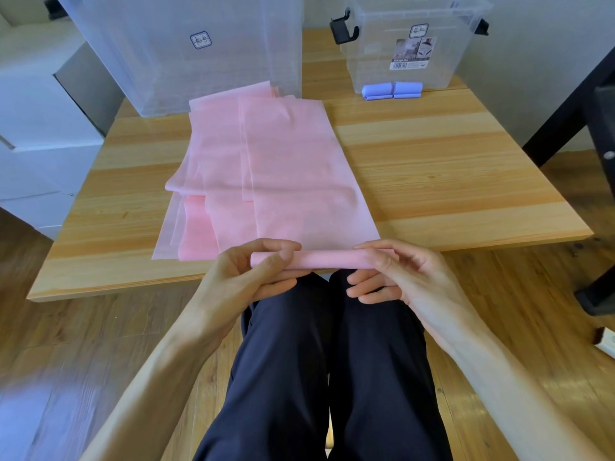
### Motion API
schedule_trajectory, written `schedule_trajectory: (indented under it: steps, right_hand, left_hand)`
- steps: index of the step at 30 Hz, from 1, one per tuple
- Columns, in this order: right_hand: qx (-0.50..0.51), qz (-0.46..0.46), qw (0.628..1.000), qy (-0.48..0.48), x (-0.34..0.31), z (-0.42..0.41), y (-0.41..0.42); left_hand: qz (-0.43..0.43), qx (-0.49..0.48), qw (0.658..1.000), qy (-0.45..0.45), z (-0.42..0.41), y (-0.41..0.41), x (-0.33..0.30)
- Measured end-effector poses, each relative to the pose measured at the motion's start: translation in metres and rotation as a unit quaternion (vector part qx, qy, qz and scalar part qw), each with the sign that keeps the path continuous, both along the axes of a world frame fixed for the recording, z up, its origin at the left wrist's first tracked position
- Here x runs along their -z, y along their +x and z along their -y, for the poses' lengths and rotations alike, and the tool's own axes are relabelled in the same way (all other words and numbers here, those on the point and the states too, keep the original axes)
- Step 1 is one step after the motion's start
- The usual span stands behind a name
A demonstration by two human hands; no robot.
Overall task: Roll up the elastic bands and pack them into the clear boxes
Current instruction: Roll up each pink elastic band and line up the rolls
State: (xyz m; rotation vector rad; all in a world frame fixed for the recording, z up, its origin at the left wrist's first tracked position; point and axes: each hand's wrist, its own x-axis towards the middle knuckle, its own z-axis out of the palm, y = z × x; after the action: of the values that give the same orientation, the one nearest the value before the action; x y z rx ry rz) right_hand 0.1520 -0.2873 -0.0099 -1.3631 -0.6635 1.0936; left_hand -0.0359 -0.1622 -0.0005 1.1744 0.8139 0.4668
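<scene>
Several pink elastic bands [266, 168] lie flat and overlapping on the wooden table [432, 168]. The near end of the top band is rolled into a short pink tube [324, 259] at the table's front edge. My left hand [253, 271] grips the tube's left end, thumb on top. My right hand [396, 274] pinches its right end. A large clear box [186, 51] stands at the back left, and a smaller clear box [412, 44] at the back right holds two rolled purple bands [392, 89].
Dark trousers [319, 377] fill the space below the table edge. A black frame [572, 121] stands to the right, white furniture [40, 128] to the left. Wooden floor surrounds the table.
</scene>
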Motion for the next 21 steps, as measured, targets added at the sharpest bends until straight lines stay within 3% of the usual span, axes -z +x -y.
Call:
schedule_trajectory:
  steps: [21]
  right_hand:
    - [-0.02, 0.001, 1.0, -0.008, 0.0001, -0.0046, -0.0061]
  left_hand:
    - [-0.017, 0.007, 0.999, 0.042, 0.0049, -0.0069, 0.0027]
